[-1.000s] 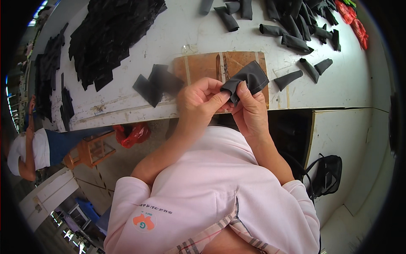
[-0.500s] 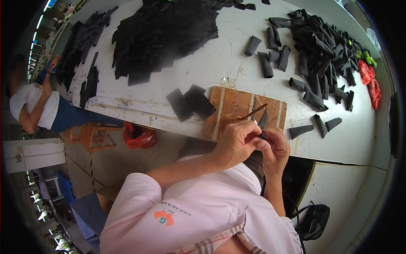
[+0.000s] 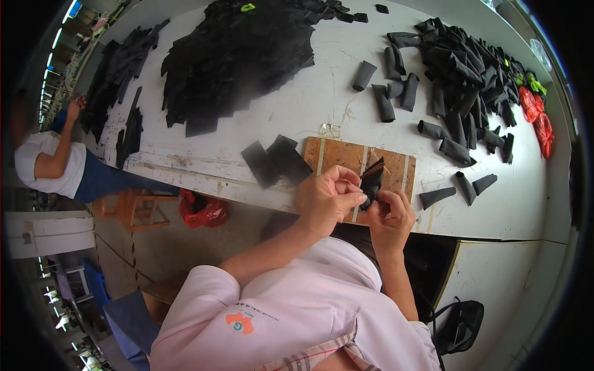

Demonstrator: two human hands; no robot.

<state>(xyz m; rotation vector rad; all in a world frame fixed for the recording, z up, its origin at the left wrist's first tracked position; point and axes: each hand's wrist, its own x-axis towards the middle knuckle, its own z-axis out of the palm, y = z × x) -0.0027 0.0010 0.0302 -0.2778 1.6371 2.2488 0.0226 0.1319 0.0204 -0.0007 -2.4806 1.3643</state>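
A small black fabric piece [image 3: 371, 183], folded and standing up, is pinched between both hands over a wooden board [image 3: 334, 154]. My left hand [image 3: 327, 196] grips its left side with thumb and fingertips. From the right, my right hand [image 3: 391, 221] closes on its lower edge with curled fingers. A thin brown strip shows along the top of the piece; whether it is a separate stick I cannot tell. Left of the board lie two flat black fabric pieces, one [image 3: 260, 164] partly beside the other [image 3: 288, 157].
A big pile of flat black pieces [image 3: 235, 68] covers the far middle of the table. Black fabric tubes [image 3: 458, 111] are heaped at right, several lying loose nearby. Red plastic bags [image 3: 536, 117] sit at the right wall. At far left a person [image 3: 52, 164] stands by the table.
Both hands have shifted slightly left and moved apart. The black piece now stands opened up between them, and the long brown stick seen over the board no longer shows at full length.
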